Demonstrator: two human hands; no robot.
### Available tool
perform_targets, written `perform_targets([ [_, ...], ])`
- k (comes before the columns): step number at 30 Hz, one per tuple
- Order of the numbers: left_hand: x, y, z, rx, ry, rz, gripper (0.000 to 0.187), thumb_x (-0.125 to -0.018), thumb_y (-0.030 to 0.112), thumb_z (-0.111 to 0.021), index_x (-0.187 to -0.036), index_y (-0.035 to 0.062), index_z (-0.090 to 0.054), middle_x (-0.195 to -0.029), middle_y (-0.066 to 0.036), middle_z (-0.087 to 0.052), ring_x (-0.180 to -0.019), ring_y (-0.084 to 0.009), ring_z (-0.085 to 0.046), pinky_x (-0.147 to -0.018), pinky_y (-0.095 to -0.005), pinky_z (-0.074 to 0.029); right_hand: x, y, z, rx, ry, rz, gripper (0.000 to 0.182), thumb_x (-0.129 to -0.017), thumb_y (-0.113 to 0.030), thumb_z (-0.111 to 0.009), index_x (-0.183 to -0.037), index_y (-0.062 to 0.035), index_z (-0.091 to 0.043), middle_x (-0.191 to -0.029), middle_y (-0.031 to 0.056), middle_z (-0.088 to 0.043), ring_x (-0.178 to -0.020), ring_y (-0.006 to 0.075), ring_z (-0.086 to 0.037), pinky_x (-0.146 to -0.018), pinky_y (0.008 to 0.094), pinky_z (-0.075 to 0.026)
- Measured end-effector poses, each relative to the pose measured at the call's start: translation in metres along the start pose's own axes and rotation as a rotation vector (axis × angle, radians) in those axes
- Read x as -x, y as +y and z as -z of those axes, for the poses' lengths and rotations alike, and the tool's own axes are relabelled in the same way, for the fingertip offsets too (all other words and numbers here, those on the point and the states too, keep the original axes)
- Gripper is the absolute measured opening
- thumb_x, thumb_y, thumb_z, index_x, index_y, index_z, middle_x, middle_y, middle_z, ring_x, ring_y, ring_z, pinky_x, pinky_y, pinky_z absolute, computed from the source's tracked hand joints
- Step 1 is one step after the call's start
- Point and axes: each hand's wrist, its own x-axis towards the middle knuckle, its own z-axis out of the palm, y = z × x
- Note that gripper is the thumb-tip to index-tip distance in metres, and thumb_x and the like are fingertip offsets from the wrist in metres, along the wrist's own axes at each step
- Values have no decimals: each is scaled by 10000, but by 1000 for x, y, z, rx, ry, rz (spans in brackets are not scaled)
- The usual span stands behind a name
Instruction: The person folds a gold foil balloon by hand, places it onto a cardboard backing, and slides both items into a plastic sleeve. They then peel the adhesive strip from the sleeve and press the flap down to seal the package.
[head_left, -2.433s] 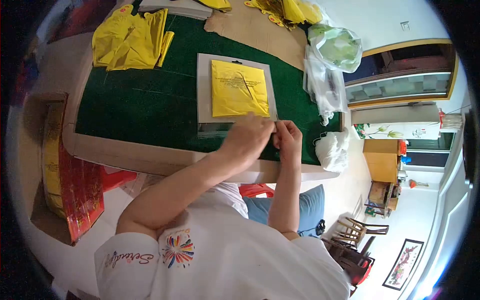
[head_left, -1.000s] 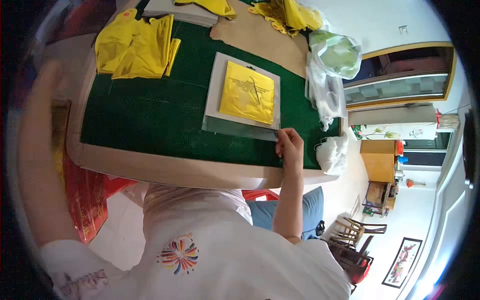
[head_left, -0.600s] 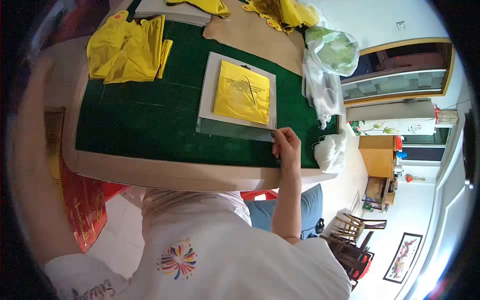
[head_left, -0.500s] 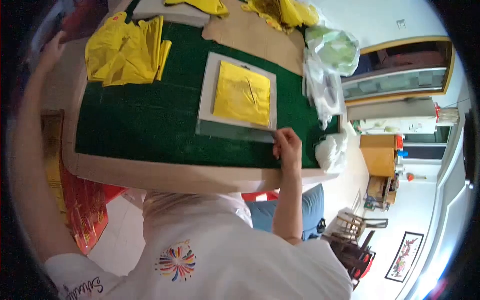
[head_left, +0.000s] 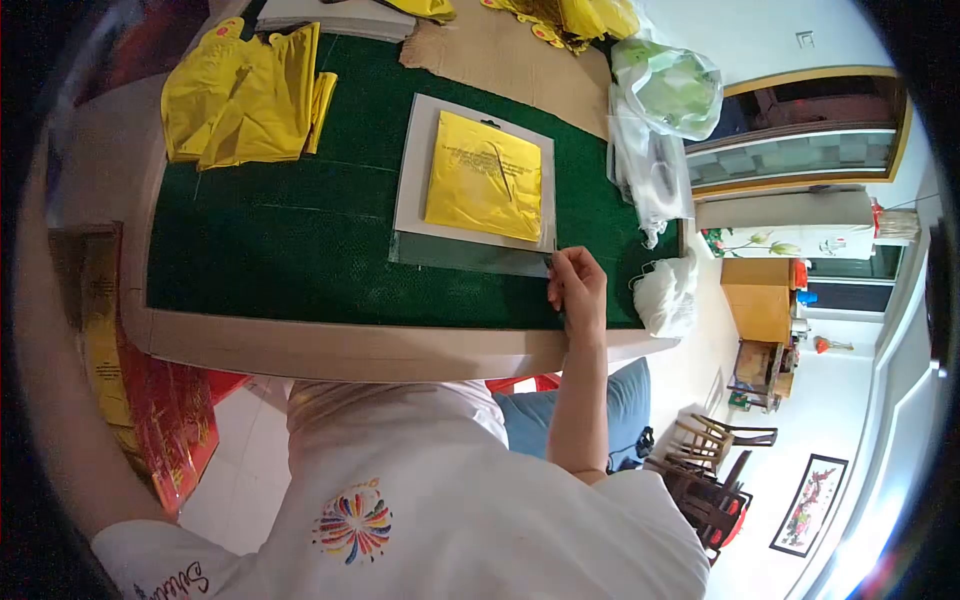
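Observation:
On the green mat point(head_left: 270, 250) lies a clear plastic bag point(head_left: 470, 258) around a white card point(head_left: 412, 190). A flat, square yellow foil packet point(head_left: 480, 180) with small print and a thin dark curved line sits on the card, inside or under the plastic; which one I cannot tell. My right hand point(head_left: 577, 283) pinches the bag's near right corner between thumb and fingers. The left forearm runs up the far left edge of the view, and my left hand is out of sight beyond the dark rim.
Yellow foil pieces point(head_left: 245, 95) lie at the upper left, with more yellow foil point(head_left: 575, 22) at the top on brown cardboard point(head_left: 500, 65). Clear bags with green contents point(head_left: 670, 90) and a white bundle point(head_left: 665, 298) line the right edge. A red-wrapped box point(head_left: 170, 430) stands lower left.
My left hand has gone out of view at the left edge. My right hand stays at the bag's corner. The table appears slightly higher in the view.

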Motion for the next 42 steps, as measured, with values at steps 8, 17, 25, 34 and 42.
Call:
perform_targets([
  [8,0,7,-10,-3,-1,5,403,-927,346,-553,-1182,36,-592,-1103,-142,-636,-1039,-248,-602,-933,-353,-450,1,-2,-5,-1,23,13,126,-928,-152,-609,-873,-46,-570,-683,8,-573,-443,57,-475,-369,187,-320],
  [17,-7,15,4,-18,53,0,401,-935,337,-558,-1209,46,-586,-1119,-133,-635,-1053,-242,-596,-935,-346,-444,4,4,-1,16,19,28,122,-925,-146,-611,-862,-50,-571,-676,10,-569,-443,54,-472,-372,187,-321],
  [25,9,29,3,-46,33,-2,400,-942,330,-563,-1232,55,-581,-1133,-124,-634,-1067,-236,-591,-937,-340,-438,2,2,-3,73,37,10,120,-931,-145,-603,-874,-45,-571,-669,14,-567,-438,58,-471,-368,191,-318],
  [34,-18,153,69,1654,244,188,319,-935,344,-587,-1163,123,-618,-822,74,-589,-524,-6,-370,-471,-138,-316,1,2,-2,55,19,22,127,-930,-157,-611,-879,-47,-575,-673,12,-572,-437,57,-470,-362,191,-310],
  [42,9,398,139,1410,95,294,247,-920,285,-608,-948,42,-641,-838,-7,-639,-820,-103,-594,-747,-285,-473,2,-5,-2,66,30,10,130,-926,-160,-605,-874,-42,-589,-653,3,-558,-452,55,-478,-383,190,-327],
])
